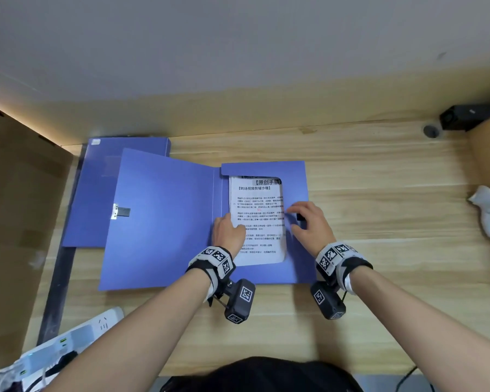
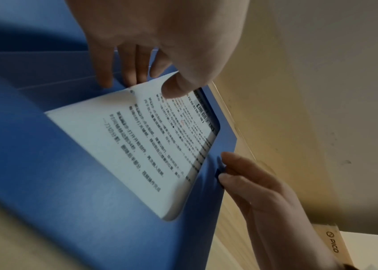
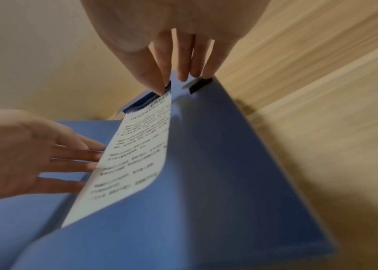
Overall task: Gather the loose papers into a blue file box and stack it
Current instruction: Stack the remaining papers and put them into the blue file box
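On the printed papers my left hand rests with its thumb pressing the top sheet near its left edge, the other fingers reaching down straight to the blue fold just beside the stack — nothing is gripped there. My right hand lies on the far side of the sheets, its fingers extended and touching the blue side flap that overlaps the papers' right edge, close to a small black tab; these fingers are straight too, not curled round anything.

The papers sit inside the open blue file box, framed by its flaps at top, right and bottom. Its cover lies flat to the left, a metal clasp at its outer edge. Behind that cover lies a second blue file box, closed, partly covered by it. All of this rests on a light wooden desk, with a white power strip at the near left corner.
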The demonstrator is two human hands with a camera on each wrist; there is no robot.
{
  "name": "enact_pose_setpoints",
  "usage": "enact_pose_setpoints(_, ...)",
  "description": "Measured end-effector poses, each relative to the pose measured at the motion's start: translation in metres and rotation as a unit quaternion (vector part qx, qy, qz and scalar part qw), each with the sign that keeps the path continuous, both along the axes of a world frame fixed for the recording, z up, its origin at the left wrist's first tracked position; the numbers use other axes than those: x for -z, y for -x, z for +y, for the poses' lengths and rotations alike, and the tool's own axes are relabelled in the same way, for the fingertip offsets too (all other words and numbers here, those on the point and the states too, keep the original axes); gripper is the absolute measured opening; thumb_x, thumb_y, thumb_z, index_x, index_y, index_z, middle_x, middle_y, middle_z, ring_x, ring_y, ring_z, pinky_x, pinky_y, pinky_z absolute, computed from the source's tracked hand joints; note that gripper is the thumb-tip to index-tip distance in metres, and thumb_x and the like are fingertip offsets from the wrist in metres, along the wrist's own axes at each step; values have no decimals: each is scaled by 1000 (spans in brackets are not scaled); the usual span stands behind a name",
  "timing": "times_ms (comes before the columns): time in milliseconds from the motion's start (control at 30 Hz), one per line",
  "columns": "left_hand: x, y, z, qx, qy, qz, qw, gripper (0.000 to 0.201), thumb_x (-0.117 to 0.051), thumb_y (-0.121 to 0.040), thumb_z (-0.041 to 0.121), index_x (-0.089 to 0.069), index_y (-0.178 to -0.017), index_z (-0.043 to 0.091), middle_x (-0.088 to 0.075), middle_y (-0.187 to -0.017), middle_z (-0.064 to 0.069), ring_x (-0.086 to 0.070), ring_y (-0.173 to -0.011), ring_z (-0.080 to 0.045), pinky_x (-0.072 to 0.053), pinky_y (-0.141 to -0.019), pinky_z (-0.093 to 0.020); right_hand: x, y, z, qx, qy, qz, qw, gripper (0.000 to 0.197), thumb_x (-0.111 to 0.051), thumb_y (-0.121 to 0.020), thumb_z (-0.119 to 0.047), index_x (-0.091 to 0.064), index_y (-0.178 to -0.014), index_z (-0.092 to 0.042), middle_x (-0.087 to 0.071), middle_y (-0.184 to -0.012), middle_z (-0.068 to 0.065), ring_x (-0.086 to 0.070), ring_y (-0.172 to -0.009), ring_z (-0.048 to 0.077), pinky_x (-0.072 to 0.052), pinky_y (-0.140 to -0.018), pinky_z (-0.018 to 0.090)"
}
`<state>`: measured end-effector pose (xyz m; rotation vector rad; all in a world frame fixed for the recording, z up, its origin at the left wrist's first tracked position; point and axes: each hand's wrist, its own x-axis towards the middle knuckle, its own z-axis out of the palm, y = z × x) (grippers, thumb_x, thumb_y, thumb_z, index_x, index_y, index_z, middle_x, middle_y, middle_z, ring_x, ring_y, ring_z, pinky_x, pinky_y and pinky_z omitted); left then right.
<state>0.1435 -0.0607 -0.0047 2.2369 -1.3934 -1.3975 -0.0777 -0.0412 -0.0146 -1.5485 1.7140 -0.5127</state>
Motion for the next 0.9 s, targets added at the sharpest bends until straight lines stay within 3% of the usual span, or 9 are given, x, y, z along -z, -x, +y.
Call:
enact_pose_setpoints(167,21,-4,16,1,2,15,1000,46,-39,-67,36,-64,-102,20,-63,-110,-4,-64,-94,-27,-56,-85,-44,6,2,19,-49,-68,66,994,64,-58,-87,-13,-39,-148,-14,-22,-162,-5,-17,-150,13,-25,-117,29)
enact_pose_setpoints(367,20,-8,11,31,-28,49,998,42,-44,-65,39,-65,-97,20,-66,-110,-7,-67,-91,-26,-57,-84,-43,6,-6,18,-85,-88,123,985,71,-54,-90,-15,-24,-154,-10,-6,-166,-3,-1,-153,13,-19,-118,28)
enact_pose_setpoints(467,-11,-12,3,-6,-55,105,993,40,-55,-72,31,-67,-104,9,-69,-110,-5,-65,-98,-25,-52,-89,-38,4,-8,15,-108,-95,152,978,72,-52,-91,-16,-20,-155,-11,-1,-166,-3,2,-153,14,-21,-117,29)
enact_pose_setpoints(533,-33,-18,-3,-71,-47,151,985,21,-59,-82,23,-62,-92,4,-62,-97,-4,-58,-88,-23,-44,-76,-31,1,-9,13,-123,-98,172,973,72,-51,-92,-17,-18,-155,-11,1,-166,-2,3,-153,16,-22,-118,31)
enact_pose_setpoints(567,-40,-23,-6,-99,-35,166,981,16,-58,-86,19,-61,-97,6,-57,-100,-3,-55,-93,-24,-40,-76,-29,-1,-9,13,-129,-101,180,970,73,-51,-92,-17,-17,-156,-11,2,-166,-1,3,-153,17,-22,-119,32)
enact_pose_setpoints(633,-55,-37,-10,-136,-12,165,977,44,-54,-93,16,-51,-137,6,-51,-133,-2,-46,-128,-23,-35,-93,-30,-4,-9,12,-140,-110,193,965,74,-52,-92,-19,-15,-156,-11,4,-166,0,4,-153,18,-21,-119,33)
enact_pose_setpoints(700,-69,-57,-12,-152,30,142,978,57,-51,-96,16,-36,-150,11,-38,-154,-4,-36,-142,-23,-33,-103,-31,-6,-9,12,-156,-121,203,959,75,-52,-93,-21,-12,-156,-11,6,-166,2,5,-153,20,-19,-120,33)
enact_pose_setpoints(766,-75,-84,-13,-159,88,83,980,58,-52,-95,16,-36,-150,10,-36,-156,-9,-36,-142,-26,-32,-107,-32,-9,-11,12,-169,-131,215,953,77,-51,-93,-21,-9,-156,-10,8,-166,4,6,-153,22,-14,-121,33)
enact_pose_setpoints(900,-81,-143,-11,-120,147,-163,968,67,-56,-89,20,-31,-150,8,-24,-160,-11,-20,-149,-28,-23,-118,-47,-14,-16,9,-164,-143,224,950,75,-51,-93,-22,-12,-155,-6,6,-165,9,4,-153,27,-10,-123,36)
